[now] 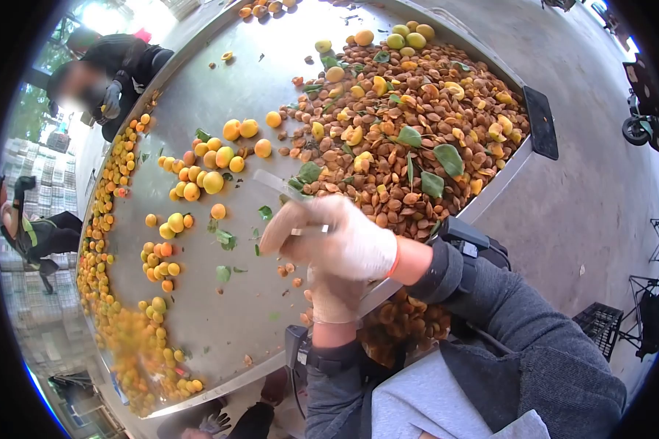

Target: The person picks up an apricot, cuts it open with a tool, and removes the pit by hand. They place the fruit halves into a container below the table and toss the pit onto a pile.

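Observation:
Both my hands are gloved and meet above the near edge of the metal table (205, 307). My right hand (355, 234), in a white glove, is closed with its fingers curled; a pale, blurred blade, apparently a knife's (277, 184), sticks out past them. Under it is my left hand (334, 296), also gloved, its fingers mostly hidden by the right hand, so what it holds is not visible. Beyond them lies a big heap of brown apricot stones (395, 154) mixed with yellow pulp and green leaves. Loose apricots (211, 159) lie on the metal to the left.
More apricots (110, 212) line the table's far side. A dark phone (540, 123) rests on the rim at right. Below the near edge, a container holds stones (410, 322). Co-workers (113, 77) stand across the table; another person's gloved hand (216, 422) shows at the bottom.

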